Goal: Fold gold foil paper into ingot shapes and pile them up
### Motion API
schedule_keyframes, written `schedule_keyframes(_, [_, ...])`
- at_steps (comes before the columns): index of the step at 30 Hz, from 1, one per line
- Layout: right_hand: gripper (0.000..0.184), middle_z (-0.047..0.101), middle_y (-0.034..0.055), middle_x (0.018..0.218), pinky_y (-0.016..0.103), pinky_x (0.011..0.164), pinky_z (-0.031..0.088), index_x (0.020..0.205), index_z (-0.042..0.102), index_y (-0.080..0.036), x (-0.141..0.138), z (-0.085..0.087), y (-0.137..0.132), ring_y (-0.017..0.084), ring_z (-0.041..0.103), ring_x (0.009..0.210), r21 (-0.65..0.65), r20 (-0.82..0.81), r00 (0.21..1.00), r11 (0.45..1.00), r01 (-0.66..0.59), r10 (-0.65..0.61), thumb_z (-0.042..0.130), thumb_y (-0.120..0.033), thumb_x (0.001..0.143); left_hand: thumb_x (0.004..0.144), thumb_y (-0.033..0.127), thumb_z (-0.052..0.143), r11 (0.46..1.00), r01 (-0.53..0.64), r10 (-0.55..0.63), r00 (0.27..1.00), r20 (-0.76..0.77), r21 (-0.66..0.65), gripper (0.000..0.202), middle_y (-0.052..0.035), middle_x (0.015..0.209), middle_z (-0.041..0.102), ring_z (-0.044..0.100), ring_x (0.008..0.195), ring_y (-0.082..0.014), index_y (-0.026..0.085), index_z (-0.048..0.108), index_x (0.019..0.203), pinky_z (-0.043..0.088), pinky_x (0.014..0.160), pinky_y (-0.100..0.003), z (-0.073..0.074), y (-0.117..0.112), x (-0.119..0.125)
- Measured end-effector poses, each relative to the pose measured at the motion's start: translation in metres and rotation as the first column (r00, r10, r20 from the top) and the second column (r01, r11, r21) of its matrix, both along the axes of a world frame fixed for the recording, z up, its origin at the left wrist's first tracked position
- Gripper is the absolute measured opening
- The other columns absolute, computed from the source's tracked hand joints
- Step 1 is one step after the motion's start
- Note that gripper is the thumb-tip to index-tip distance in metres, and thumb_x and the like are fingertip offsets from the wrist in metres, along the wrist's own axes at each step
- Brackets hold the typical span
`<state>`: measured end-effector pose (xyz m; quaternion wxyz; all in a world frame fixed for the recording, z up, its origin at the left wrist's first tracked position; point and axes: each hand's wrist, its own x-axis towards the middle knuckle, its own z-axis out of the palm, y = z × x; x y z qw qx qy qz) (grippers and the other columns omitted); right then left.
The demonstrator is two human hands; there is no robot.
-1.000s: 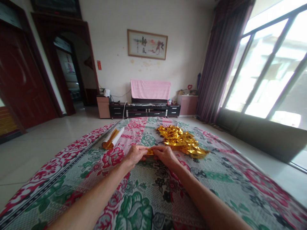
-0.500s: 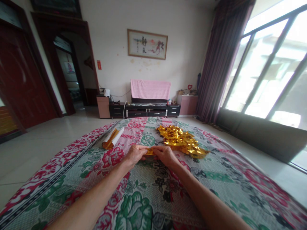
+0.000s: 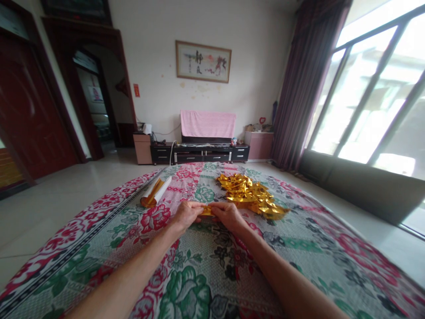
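gold foil piece (image 3: 207,211): ends hidden from me by left hand (image 3: 186,215) and right hand (image 3: 230,215); forearms (image 3: 133,270) cut off at bottom.

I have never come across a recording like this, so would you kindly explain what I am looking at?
There is no machine: a person works with a bare left hand and a bare right hand. The view comes from a camera worn on the head, facing forward and down. Both hands hold a small, shiny gold foil piece between them. On the red, green and grey floral cloth, a heap of folded gold foil pieces lies to the right, a curled white-and-gold roll to the left.
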<state>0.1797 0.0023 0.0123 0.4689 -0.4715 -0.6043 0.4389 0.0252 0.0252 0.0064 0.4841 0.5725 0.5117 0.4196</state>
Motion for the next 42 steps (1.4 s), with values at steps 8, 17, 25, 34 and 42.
schedule_keyframes(8, [0.025, 0.066, -0.0014, 0.073, 0.02, 0.053, 0.047, 0.086, 0.072, -0.018, 0.0, 0.002, 0.0, 0.009, 0.053, 0.057, 0.0, 0.043, 0.999, 1.0, 0.019, -0.019, 0.056, -0.025, 0.067, 0.068, 0.021, 0.06, 1.0, -0.001, 0.002, 0.999, -0.045, 0.029, 0.031, -0.0047, 0.076, 0.07, 0.061, 0.06, -0.0133, 0.015, 0.068, 0.097, 0.045, 0.048, -0.019, -0.004, 0.003, -0.002])
schedule_keyframes(17, [0.026, 0.064, -0.0022, 0.066, 0.018, 0.049, 0.043, 0.084, 0.072, -0.017, -0.001, -0.003, 0.002, 0.008, 0.049, 0.052, 0.005, 0.031, 0.999, 0.999, 0.036, -0.036, 0.056, -0.028, 0.067, 0.066, 0.021, 0.063, 0.999, -0.021, 0.023, 0.998, -0.055, 0.032, 0.029, -0.0038, 0.072, 0.069, 0.059, 0.055, -0.0118, 0.015, 0.069, 0.093, 0.045, 0.046, -0.019, 0.0, 0.0, 0.001])
schedule_keyframes(25, [0.027, 0.063, -0.0028, 0.066, 0.018, 0.05, 0.043, 0.085, 0.072, -0.018, 0.0, -0.005, 0.004, 0.008, 0.049, 0.053, 0.023, 0.049, 0.999, 1.0, 0.012, -0.013, 0.055, -0.029, 0.067, 0.066, 0.024, 0.064, 0.999, -0.011, 0.013, 0.999, -0.043, 0.042, 0.03, -0.0033, 0.071, 0.069, 0.06, 0.055, -0.0113, 0.016, 0.069, 0.094, 0.045, 0.046, -0.018, -0.006, 0.003, 0.0])
schedule_keyframes(34, [0.027, 0.061, -0.0027, 0.065, 0.018, 0.05, 0.044, 0.086, 0.071, -0.018, 0.002, -0.014, 0.009, 0.008, 0.049, 0.053, 0.054, 0.032, 0.999, 0.999, 0.0, -0.002, 0.055, -0.03, 0.069, 0.069, 0.023, 0.06, 0.997, -0.034, 0.039, 0.997, -0.06, 0.07, 0.03, -0.0043, 0.075, 0.07, 0.061, 0.056, -0.0127, 0.016, 0.069, 0.096, 0.047, 0.049, -0.021, -0.009, 0.003, 0.001])
schedule_keyframes(42, [0.027, 0.064, -0.0016, 0.07, 0.02, 0.052, 0.047, 0.089, 0.071, -0.017, 0.002, -0.008, 0.006, 0.009, 0.052, 0.055, 0.018, 0.025, 1.0, 1.0, 0.001, -0.002, 0.054, -0.028, 0.07, 0.069, 0.019, 0.058, 0.998, -0.015, 0.017, 1.0, -0.024, 0.056, 0.029, -0.0059, 0.078, 0.07, 0.062, 0.062, -0.0139, 0.013, 0.068, 0.096, 0.048, 0.049, -0.02, -0.004, 0.001, 0.001])
